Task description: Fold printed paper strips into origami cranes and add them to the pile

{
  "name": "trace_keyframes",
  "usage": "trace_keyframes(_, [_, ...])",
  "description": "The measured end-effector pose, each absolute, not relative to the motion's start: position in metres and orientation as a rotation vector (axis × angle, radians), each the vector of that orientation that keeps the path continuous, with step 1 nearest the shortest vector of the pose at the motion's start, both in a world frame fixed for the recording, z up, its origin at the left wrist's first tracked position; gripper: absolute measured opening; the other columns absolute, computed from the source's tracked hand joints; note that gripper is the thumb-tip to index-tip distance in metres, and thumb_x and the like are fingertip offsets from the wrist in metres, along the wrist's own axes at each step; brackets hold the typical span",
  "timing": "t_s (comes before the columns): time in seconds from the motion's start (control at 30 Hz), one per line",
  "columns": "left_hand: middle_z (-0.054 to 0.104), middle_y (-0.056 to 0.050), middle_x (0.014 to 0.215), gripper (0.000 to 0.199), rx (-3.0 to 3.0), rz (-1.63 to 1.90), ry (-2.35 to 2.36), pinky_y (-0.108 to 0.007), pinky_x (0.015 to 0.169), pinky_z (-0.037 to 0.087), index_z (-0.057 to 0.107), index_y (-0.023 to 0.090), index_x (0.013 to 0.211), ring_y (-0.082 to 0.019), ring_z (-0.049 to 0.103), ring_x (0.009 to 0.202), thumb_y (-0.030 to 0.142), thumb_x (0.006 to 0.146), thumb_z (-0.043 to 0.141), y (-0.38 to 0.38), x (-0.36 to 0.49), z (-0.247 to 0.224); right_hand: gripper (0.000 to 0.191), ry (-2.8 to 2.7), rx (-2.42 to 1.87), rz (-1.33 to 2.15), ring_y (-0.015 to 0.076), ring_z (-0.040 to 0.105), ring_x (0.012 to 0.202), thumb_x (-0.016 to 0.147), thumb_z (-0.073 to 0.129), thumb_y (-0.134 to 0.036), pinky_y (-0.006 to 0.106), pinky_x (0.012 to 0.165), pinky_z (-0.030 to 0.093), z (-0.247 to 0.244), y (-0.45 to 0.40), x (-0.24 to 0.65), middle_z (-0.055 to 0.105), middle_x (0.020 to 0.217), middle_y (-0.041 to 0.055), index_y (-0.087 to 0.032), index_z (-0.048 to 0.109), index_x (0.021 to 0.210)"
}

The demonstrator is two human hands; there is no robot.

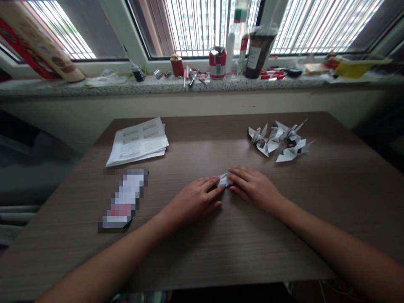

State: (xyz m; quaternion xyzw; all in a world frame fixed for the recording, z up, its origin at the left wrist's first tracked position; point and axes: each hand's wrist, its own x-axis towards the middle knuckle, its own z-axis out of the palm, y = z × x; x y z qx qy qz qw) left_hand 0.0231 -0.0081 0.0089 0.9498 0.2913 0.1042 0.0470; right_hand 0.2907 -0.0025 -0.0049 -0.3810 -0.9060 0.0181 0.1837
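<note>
A small piece of folded paper (224,180), printed and whitish, lies on the table between my two hands. My left hand (197,197) holds its left side down with the fingertips, thumb nearer to me. On the right side, the fingers of my right hand (252,187) cover the paper's edge and pin it. Most of the paper is hidden under the fingers, so its exact shape cannot be made out. Several folded paper cranes (279,139) of similar printed paper stand in a cluster beyond my right hand.
A stack of printed sheets (139,142) lies at the table's back left, with a blurred-out phone (124,200) nearer to me. Along the granite windowsill (120,86) stand a red can (217,63), a dark drink cup (259,52), a bottle (233,44) and red-handled scissors (273,75).
</note>
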Motion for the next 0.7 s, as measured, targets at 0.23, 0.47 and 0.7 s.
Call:
trace_keyframes(0.23, [0.05,-0.018,0.157,0.053,2.858,0.235,0.873,-0.05,0.118,0.044,0.05,0.016,0.152,-0.034,0.051,0.143,0.038,0.104,0.059,-0.008,0.021,0.011,0.087,-2.759,-1.028,0.128,0.0261,0.021,0.159,0.104,0.042,-0.064,0.05,0.131,0.02,-0.014,-0.015,0.282,0.02,0.172,0.013,-0.016,0.008,0.168])
trace_keyframes(0.47, [0.045,-0.015,0.161,0.052,2.802,0.247,0.874,-0.049,0.119,0.044,0.048,0.021,0.154,-0.032,0.046,0.147,0.038,0.106,0.057,-0.007,0.017,0.01,0.087,-2.779,-1.07,0.148,0.026,0.022,0.159,0.104,0.035,-0.069,0.049,0.13,0.022,-0.015,-0.015,0.283,0.019,0.171,0.0129,-0.018,0.004,0.168])
trace_keyframes(0.7, [0.047,-0.015,0.159,0.049,2.794,0.237,0.892,-0.05,0.116,0.047,0.051,0.022,0.152,-0.033,0.05,0.144,0.038,0.106,0.057,-0.009,0.016,0.01,0.085,-2.715,-1.232,0.099,0.0272,0.024,0.158,0.106,0.036,-0.064,0.05,0.128,0.026,-0.02,-0.013,0.301,0.017,0.172,0.01,-0.023,-0.006,0.167])
